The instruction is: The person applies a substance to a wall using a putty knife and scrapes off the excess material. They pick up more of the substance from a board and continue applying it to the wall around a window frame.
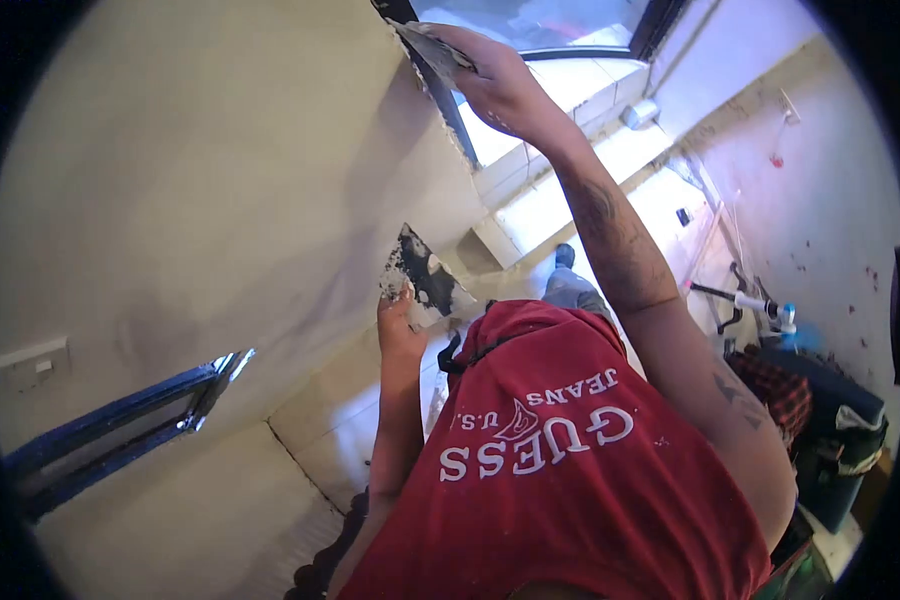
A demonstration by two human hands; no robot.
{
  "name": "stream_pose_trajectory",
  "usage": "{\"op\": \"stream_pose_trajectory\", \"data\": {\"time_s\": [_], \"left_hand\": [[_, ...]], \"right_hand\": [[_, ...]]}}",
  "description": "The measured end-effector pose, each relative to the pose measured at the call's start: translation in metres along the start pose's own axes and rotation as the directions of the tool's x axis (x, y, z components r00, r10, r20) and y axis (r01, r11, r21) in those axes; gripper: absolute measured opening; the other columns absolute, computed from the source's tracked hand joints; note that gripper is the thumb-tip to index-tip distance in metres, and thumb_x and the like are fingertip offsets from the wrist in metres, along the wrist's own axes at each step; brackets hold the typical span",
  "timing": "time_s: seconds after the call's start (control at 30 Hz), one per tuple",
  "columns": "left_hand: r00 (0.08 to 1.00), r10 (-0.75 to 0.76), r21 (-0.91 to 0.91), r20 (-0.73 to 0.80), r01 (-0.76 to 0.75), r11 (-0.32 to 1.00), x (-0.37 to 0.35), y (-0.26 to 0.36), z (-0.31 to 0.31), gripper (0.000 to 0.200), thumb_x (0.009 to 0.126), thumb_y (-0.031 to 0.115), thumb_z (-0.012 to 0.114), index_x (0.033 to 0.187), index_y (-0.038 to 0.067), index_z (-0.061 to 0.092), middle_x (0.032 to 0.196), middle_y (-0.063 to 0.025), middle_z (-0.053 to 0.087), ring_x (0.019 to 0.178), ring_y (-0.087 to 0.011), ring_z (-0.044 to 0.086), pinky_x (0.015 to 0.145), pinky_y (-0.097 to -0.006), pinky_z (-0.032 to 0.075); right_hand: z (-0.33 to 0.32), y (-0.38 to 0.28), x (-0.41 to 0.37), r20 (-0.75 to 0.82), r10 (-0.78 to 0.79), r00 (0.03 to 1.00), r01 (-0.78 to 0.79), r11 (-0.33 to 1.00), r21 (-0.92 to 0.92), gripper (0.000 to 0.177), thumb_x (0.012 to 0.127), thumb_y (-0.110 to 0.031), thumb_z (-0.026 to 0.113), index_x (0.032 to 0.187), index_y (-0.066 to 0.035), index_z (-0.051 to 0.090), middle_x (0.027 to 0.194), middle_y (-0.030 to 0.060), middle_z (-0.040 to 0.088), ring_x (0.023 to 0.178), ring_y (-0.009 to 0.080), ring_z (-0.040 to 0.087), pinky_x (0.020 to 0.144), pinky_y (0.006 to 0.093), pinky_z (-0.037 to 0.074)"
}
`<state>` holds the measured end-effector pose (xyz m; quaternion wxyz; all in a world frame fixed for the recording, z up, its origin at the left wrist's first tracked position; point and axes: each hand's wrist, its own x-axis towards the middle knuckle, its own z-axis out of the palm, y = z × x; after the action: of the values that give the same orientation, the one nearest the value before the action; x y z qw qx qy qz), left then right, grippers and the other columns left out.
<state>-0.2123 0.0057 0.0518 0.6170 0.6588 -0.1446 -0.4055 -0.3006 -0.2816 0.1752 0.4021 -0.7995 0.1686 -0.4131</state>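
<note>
My right hand (505,90) is raised at the top, its fingers wrapped round a flat, grey-smeared scraper (433,50). The scraper's blade lies at the wall edge beside the dark window frame (655,30). Lower down, my left hand (400,325) grips a pointed metal plate (420,280) with dark and pale patches of filler on it. The plate is held out in front of the cream wall (220,150), apart from the scraper. Part of the right-hand scraper is hidden behind the fingers.
A wall switch (32,367) and a blue-black framed panel (120,430) are at the left. A tiled ledge (540,215) runs below the window. Dark bags and cloth (830,430) are piled at the right, near a white and blue bottle-like item (787,320).
</note>
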Motion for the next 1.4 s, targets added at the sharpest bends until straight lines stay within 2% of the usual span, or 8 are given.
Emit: {"op": "stream_pose_trajectory", "data": {"time_s": [0.13, 0.2, 0.33, 0.37, 0.53, 0.67, 0.87, 1.4], "left_hand": [[0.986, 0.158, 0.307, 0.051, -0.166, 0.937, 0.003, -0.018, -0.015, 0.016, 0.076, 0.005, 0.056, 0.09, -0.003, 0.056, 0.082, -0.0132, 0.059, 0.079, -0.0185, 0.057, 0.069, -0.0287, 0.044], [0.878, 0.406, 0.63, 0.254, -0.469, 0.62, 0.0, -0.013, -0.017, 0.015, 0.077, 0.005, 0.056, 0.089, -0.003, 0.056, 0.079, -0.0122, 0.059, 0.076, -0.0179, 0.057, 0.068, -0.0279, 0.044], [0.944, 0.286, 0.615, 0.165, -0.325, 0.719, 0.001, -0.025, -0.02, 0.016, 0.078, 0.006, 0.055, 0.09, -0.004, 0.055, 0.077, -0.0122, 0.059, 0.071, -0.0148, 0.055, 0.065, -0.0271, 0.043], [0.959, 0.246, 0.562, 0.142, -0.282, 0.777, 0.004, -0.027, -0.021, 0.016, 0.078, 0.006, 0.055, 0.09, -0.005, 0.055, 0.077, -0.0126, 0.06, 0.071, -0.0147, 0.055, 0.065, -0.0272, 0.044], [0.983, 0.135, 0.385, 0.122, -0.172, 0.907, 0.008, -0.019, -0.013, 0.02, 0.077, 0.006, 0.056, 0.093, -0.005, 0.055, 0.078, -0.0137, 0.06, 0.072, -0.0156, 0.055, 0.065, -0.0275, 0.044], [0.963, -0.254, -0.353, 0.093, 0.27, 0.896, 0.021, -0.024, -0.01, 0.03, 0.081, 0.004, 0.05, 0.11, -0.002, 0.045, 0.101, -0.0105, 0.054, 0.091, -0.0201, 0.055, 0.082, -0.0354, 0.044], [0.966, -0.255, -0.264, 0.05, 0.259, 0.929, 0.029, -0.036, -0.012, 0.014, 0.079, 0.006, 0.054, 0.09, -0.004, 0.056, 0.08, -0.0078, 0.059, 0.071, -0.013, 0.054, 0.065, -0.0267, 0.044], [0.917, -0.378, -0.339, 0.127, 0.398, 0.852, 0.036, -0.034, -0.013, 0.025, 0.084, 0.013, 0.05, 0.102, -0.003, 0.05, 0.095, -0.0065, 0.055, 0.085, -0.0153, 0.054, 0.077, -0.0314, 0.046]], "right_hand": [[-0.004, 0.001, 0.001, 0.034, -0.047, 0.998, 0.049, 0.998, -0.045, 0.045, 0.073, 0.006, 0.042, 0.117, -0.001, 0.045, 0.112, 0.0172, 0.052, 0.101, 0.025, 0.051, 0.088, 0.0322, 0.038], [-0.004, 0.006, 0.006, 0.054, -0.119, 0.991, 0.124, 0.987, -0.1, 0.041, 0.074, 0.003, 0.041, 0.116, 0.002, 0.044, 0.114, 0.0212, 0.048, 0.107, 0.032, 0.045, 0.092, 0.0358, 0.035], [0.009, 0.032, 0.004, 0.064, -0.101, 0.993, 0.11, 0.981, -0.16, 0.044, 0.073, 0.001, 0.046, 0.117, 0.0, 0.044, 0.113, 0.0219, 0.047, 0.108, 0.0344, 0.043, 0.092, 0.0373, 0.034], [0.014, 0.008, -0.002, 0.015, 0.069, 0.997, -0.068, 0.996, -0.064, 0.048, 0.069, 0.008, 0.044, 0.117, -0.002, 0.046, 0.11, 0.0148, 0.053, 0.099, 0.0251, 0.053, 0.089, 0.0324, 0.039], [0.025, 0.031, -0.011, -0.014, -0.028, 0.999, 0.024, 0.964, -0.264, 0.054, 0.065, 0.012, 0.041, 0.117, -0.004, 0.045, 0.115, 0.0149, 0.048, 0.107, 0.0297, 0.046, 0.091, 0.0347, 0.037], [0.019, 0.043, -0.026, -0.037, -0.002, 0.999, -0.005, 0.981, -0.196, 0.056, 0.064, 0.014, 0.037, 0.117, -0.004, 0.045, 0.116, 0.0137, 0.047, 0.106, 0.0291, 0.047, 0.091, 0.0342, 0.037], [0.018, 0.054, -0.041, 0.018, 0.084, 0.996, -0.079, 0.981, -0.178, 0.057, 0.064, 0.014, 0.037, 0.117, -0.004, 0.044, 0.114, 0.0127, 0.048, 0.105, 0.0292, 0.047, 0.088, 0.0349, 0.039], [0.046, 0.087, -0.064, 0.042, 0.096, 0.994, -0.087, 0.979, -0.183, 0.063, 0.058, 0.016, 0.035, 0.118, -0.003, 0.043, 0.117, 0.0157, 0.045, 0.11, 0.0305, 0.043, 0.096, 0.0346, 0.034]]}}
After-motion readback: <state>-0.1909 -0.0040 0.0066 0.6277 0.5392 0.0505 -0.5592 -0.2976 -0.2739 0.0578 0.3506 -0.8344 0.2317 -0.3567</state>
